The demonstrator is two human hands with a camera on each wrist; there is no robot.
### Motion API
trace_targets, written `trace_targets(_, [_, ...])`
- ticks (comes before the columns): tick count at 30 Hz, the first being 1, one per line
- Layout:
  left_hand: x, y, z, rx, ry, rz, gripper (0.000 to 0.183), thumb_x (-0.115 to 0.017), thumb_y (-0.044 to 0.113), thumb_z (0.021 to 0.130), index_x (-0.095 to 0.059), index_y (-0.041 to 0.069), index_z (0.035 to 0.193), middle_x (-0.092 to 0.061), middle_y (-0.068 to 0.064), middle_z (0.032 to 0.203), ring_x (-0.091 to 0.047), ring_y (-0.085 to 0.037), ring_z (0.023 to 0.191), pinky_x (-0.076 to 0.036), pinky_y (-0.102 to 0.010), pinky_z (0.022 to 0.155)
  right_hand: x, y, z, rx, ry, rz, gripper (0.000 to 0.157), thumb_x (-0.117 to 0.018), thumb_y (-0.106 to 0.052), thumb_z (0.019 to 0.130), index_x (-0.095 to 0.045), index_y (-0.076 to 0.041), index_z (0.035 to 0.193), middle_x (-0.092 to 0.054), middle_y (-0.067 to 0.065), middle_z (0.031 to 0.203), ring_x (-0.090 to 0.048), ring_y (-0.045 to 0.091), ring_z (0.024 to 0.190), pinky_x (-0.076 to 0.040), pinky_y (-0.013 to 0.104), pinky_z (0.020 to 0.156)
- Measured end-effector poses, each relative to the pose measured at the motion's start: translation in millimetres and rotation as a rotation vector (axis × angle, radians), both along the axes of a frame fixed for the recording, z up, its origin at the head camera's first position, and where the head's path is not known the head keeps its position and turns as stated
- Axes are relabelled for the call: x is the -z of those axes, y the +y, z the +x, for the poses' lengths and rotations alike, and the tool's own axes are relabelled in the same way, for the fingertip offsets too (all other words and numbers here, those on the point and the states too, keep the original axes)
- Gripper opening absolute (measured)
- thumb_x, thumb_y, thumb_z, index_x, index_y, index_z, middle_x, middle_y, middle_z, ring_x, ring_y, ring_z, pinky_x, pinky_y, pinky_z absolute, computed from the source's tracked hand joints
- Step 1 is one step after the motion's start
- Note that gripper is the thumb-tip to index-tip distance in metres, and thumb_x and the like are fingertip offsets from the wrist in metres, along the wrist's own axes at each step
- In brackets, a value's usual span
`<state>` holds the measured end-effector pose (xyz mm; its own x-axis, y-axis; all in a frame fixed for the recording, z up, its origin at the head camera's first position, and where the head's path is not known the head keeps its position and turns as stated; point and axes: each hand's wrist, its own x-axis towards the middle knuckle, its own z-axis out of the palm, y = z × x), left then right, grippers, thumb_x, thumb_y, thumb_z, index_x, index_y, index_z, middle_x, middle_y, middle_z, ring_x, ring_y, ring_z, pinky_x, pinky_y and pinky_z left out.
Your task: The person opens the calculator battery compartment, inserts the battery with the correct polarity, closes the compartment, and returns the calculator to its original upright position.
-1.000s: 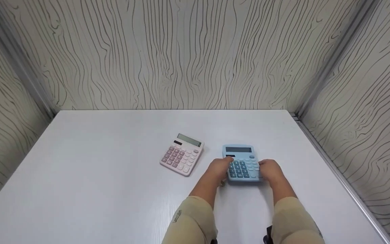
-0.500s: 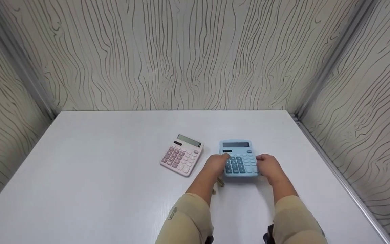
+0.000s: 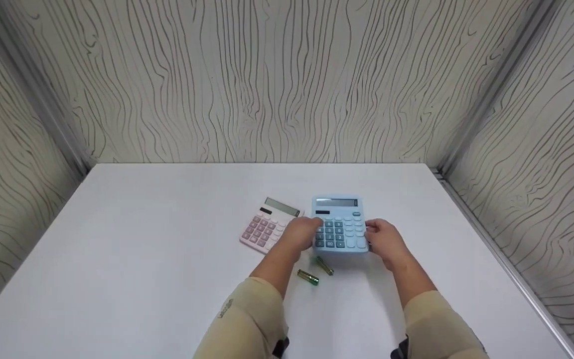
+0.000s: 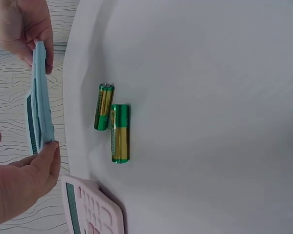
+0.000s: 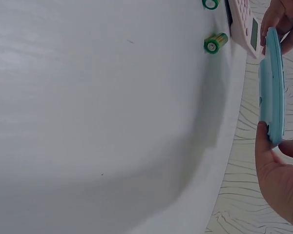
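Note:
A light blue calculator point(image 3: 339, 224) is held above the table by both hands, its keys and display facing up. My left hand point(image 3: 301, 233) grips its left edge, the thumb on top beside the keys. On the opposite edge, my right hand point(image 3: 385, 242) pinches the calculator near its lower right corner. Beneath and in front of it lie two green and gold batteries, one battery point(image 4: 120, 133) nearer the left forearm and a second battery point(image 4: 104, 107) close beside it. A pink calculator point(image 3: 264, 224) lies tilted on the table, partly covered by the left hand.
The white table point(image 3: 157, 259) carries the pink calculator and the batteries. Wood-grain patterned panels point(image 3: 247, 85) rise behind it and at both sides. A metal strip point(image 3: 506, 269) runs along the table's right edge.
Both hands have raised the blue calculator and shifted it left and away from me. The two batteries, mostly hidden before, have come into view. The left hand now overlaps the pink calculator.

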<state>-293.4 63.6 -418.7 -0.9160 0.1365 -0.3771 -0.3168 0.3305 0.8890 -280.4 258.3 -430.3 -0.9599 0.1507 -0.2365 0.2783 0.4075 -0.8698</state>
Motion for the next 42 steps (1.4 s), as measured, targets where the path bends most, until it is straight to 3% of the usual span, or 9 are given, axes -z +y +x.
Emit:
trace_targets(8, [-11.0,-27,4.7,-0.05,-0.019,0.098,0.049,-0.048,0.037,0.092,-0.048,0.005,0.129,-0.052,-0.009,0.125,-0.051,-0.026,0.113,-0.042,-0.039,0.094,-6.2,-22,5.8,-0.014,0.021,-0.045,0.032,-0.038,-0.008,0.097,-0.041,0.0,0.128,-0.05,0.015,0.116,-0.055,0.022,0.099,-0.049,0.031,0.084])
trace_targets(14, [-16.3,-46,15.7,-0.015,0.025,0.074,0.044,-0.047,0.036,0.093,-0.052,0.008,0.126,-0.058,-0.005,0.116,-0.055,-0.024,0.108,-0.045,-0.039,0.091,-8.0,-35,13.0,-0.026,0.041,-0.065,0.029,-0.039,-0.008,0.097,-0.043,-0.004,0.125,-0.049,0.013,0.114,-0.054,0.022,0.097,-0.05,0.03,0.082])
trace_targets(18, [-17.3,-58,24.8,0.001,0.047,0.072,0.044,-0.048,0.033,0.093,-0.05,0.005,0.127,-0.056,-0.009,0.12,-0.056,-0.027,0.109,-0.046,-0.04,0.089,-6.9,-45,19.3,-0.029,0.05,-0.08,0.028,-0.041,-0.007,0.096,-0.044,-0.005,0.124,-0.048,0.012,0.113,-0.054,0.022,0.096,-0.05,0.029,0.08])
trace_targets(23, [-14.9,-71,35.4,-0.029,0.038,0.105,0.048,-0.049,0.027,0.092,-0.044,0.001,0.132,-0.052,-0.013,0.126,-0.054,-0.028,0.112,-0.046,-0.038,0.09,-6.1,-59,26.6,-0.035,0.057,-0.103,0.028,-0.043,-0.005,0.095,-0.045,-0.005,0.123,-0.048,0.012,0.113,-0.055,0.022,0.095,-0.051,0.029,0.078])
trace_targets(32, [-11.5,-79,45.5,-0.047,0.072,-0.015,0.051,-0.049,0.033,0.091,-0.044,0.007,0.134,-0.049,-0.009,0.132,-0.048,-0.028,0.118,-0.041,-0.044,0.095,-3.0,-70,32.9,-0.026,0.062,-0.162,0.031,-0.044,-0.004,0.094,-0.046,-0.006,0.125,-0.048,0.012,0.114,-0.055,0.022,0.097,-0.05,0.029,0.08])
trace_targets(37, [-10.0,-80,46.0,-0.04,0.098,-0.015,0.051,-0.05,0.032,0.09,-0.044,0.008,0.135,-0.049,-0.007,0.134,-0.041,-0.03,0.126,-0.033,-0.05,0.1,-2.0,-75,32.0,-0.03,0.082,-0.171,0.033,-0.046,-0.004,0.094,-0.046,-0.009,0.127,-0.048,0.011,0.114,-0.056,0.021,0.096,-0.05,0.03,0.081])
trace_targets(42, [-7.1,-78,45.7,-0.05,0.12,-0.03,0.054,-0.052,0.03,0.09,-0.039,0.007,0.138,-0.044,-0.008,0.138,-0.038,-0.029,0.128,-0.033,-0.047,0.101,-5.1,-81,31.5,-0.041,0.131,-0.15,0.033,-0.046,-0.006,0.094,-0.046,-0.011,0.126,-0.05,0.01,0.111,-0.057,0.02,0.094,-0.05,0.03,0.082])
